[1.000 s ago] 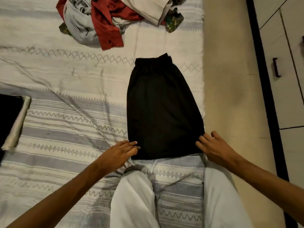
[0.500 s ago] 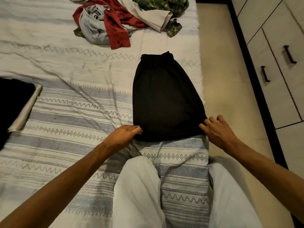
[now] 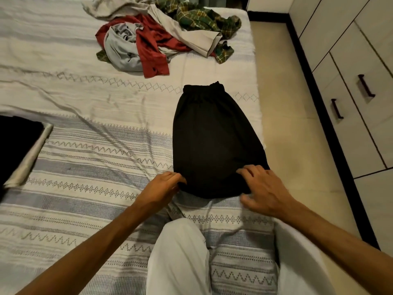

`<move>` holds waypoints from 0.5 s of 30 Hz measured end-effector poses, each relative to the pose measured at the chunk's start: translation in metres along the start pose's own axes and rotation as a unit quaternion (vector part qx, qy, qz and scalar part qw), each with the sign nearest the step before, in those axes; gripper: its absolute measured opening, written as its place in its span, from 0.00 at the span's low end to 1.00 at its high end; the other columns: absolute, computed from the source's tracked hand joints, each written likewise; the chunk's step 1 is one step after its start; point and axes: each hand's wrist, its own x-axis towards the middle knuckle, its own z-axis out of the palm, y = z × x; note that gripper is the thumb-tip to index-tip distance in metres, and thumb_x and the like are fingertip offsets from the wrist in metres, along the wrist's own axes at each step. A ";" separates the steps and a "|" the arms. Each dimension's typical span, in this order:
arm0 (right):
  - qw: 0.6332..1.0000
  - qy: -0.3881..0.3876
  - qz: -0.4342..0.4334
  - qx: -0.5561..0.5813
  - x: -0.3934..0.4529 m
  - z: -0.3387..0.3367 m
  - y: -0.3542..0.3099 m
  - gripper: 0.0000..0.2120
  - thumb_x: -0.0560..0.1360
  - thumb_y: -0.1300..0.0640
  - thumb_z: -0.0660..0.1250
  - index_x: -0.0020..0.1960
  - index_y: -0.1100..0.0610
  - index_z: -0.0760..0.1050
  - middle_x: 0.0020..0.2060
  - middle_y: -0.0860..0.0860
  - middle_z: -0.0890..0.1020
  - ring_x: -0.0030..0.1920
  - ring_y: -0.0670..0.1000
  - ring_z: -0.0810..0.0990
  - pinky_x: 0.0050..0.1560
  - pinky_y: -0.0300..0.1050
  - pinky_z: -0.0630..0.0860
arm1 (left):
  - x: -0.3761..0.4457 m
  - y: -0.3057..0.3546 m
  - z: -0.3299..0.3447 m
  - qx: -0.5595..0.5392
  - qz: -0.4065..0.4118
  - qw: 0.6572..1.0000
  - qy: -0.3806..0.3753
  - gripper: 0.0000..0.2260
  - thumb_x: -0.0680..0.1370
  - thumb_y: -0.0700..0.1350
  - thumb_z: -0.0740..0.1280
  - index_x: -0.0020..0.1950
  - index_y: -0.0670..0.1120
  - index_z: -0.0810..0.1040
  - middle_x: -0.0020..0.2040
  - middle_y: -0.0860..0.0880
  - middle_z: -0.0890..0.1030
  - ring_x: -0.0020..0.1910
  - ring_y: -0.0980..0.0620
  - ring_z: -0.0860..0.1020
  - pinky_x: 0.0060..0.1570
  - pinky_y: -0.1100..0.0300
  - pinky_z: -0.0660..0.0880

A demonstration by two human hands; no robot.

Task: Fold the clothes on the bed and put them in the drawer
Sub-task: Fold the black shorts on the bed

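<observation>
Head view: left hand point(image 3: 161, 186) and right hand point(image 3: 263, 188) are each pinching the black shorts' point(image 3: 214, 141) near hem corners on the bed point(image 3: 85, 167), probably for folding toward the waistband

Black garment point(image 3: 214, 141) plain, no print; bed cover point(image 3: 89, 162) white/cream with grey-blue stripe bands plus zigzag and diamond stitch rows in grey. Pile at the top of the bed: red shirt point(image 3: 153, 45), light grey garment point(image 3: 121, 50), beige garment point(image 3: 191, 37), green plaid shirt point(image 3: 202, 15) with yellow and white lines; at left edge a black folded item point(image 3: 14, 143) on a silvery-beige cloth point(image 3: 32, 156). Person's trousers point(image 3: 180, 258) white, floor point(image 3: 287, 124) beige tile, drawers point(image 3: 361, 60) cream with dark brown handles point(image 3: 366, 85) and a black base strip point(image 3: 331, 128).
</observation>
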 end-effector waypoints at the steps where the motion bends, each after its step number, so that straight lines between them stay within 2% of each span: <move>1: 0.998 0.022 -0.015 0.054 0.006 0.003 -0.026 0.38 0.71 0.37 0.64 0.77 0.53 0.67 0.69 0.53 0.75 0.65 0.55 0.76 0.62 0.54 0.77 | 0.002 0.002 -0.001 -0.009 0.000 1.000 0.013 0.12 0.81 0.39 0.70 0.64 0.50 0.79 0.61 0.51 0.82 0.61 0.51 0.78 0.58 0.55 0.76; 2: 0.995 0.029 -0.017 0.090 0.012 0.007 -0.052 0.40 0.71 0.36 0.66 0.77 0.54 0.66 0.70 0.53 0.75 0.66 0.55 0.76 0.63 0.54 0.76 | 0.004 0.006 -0.002 -0.012 0.003 1.000 0.020 0.12 0.81 0.40 0.70 0.64 0.50 0.79 0.61 0.51 0.82 0.60 0.52 0.78 0.57 0.56 0.76; 4: 0.993 -0.006 0.007 0.116 0.031 0.018 -0.096 0.40 0.74 0.36 0.68 0.79 0.54 0.64 0.72 0.52 0.73 0.69 0.55 0.74 0.67 0.54 0.73 | 0.010 0.011 -0.004 -0.009 0.021 0.999 0.024 0.12 0.80 0.40 0.71 0.63 0.51 0.79 0.59 0.53 0.82 0.58 0.53 0.77 0.56 0.57 0.75; 6: 0.993 -0.030 0.046 0.109 0.052 0.029 -0.126 0.29 0.78 0.41 0.67 0.75 0.52 0.68 0.68 0.52 0.76 0.66 0.54 0.75 0.66 0.52 0.72 | 0.014 0.009 -0.006 -0.004 0.039 0.999 0.019 0.14 0.79 0.39 0.72 0.62 0.51 0.79 0.58 0.53 0.82 0.58 0.54 0.77 0.55 0.58 0.74; 8: 0.991 -0.014 0.083 0.105 0.069 0.036 -0.143 0.18 0.81 0.46 0.65 0.67 0.52 0.73 0.62 0.52 0.80 0.59 0.54 0.80 0.57 0.49 0.75 | 0.015 0.001 -0.008 0.022 0.058 0.998 0.005 0.15 0.78 0.40 0.73 0.63 0.53 0.78 0.58 0.55 0.82 0.59 0.54 0.76 0.57 0.58 0.74; 9: 0.991 -0.001 0.090 0.095 0.076 0.039 -0.147 0.15 0.82 0.46 0.63 0.65 0.52 0.75 0.59 0.52 0.82 0.56 0.55 0.82 0.52 0.48 0.75 | 0.017 -0.005 -0.009 0.044 0.069 0.997 -0.005 0.16 0.78 0.40 0.72 0.63 0.53 0.77 0.59 0.55 0.81 0.61 0.54 0.76 0.59 0.56 0.74; 12: 0.997 0.011 0.066 0.042 0.081 0.045 -0.151 0.16 0.84 0.44 0.59 0.63 0.53 0.76 0.56 0.53 0.83 0.51 0.55 0.83 0.45 0.47 0.72 | 0.021 -0.015 -0.011 0.090 0.084 0.992 -0.024 0.17 0.78 0.41 0.69 0.66 0.54 0.76 0.62 0.54 0.81 0.66 0.51 0.75 0.64 0.53 0.73; 15: 1.000 -0.029 -0.004 0.011 0.077 0.046 -0.144 0.17 0.85 0.46 0.58 0.66 0.56 0.74 0.58 0.56 0.81 0.54 0.58 0.82 0.50 0.52 0.74 | 0.030 -0.023 -0.014 0.115 0.084 0.989 -0.040 0.17 0.78 0.42 0.69 0.65 0.55 0.79 0.63 0.54 0.81 0.68 0.51 0.75 0.66 0.52 0.72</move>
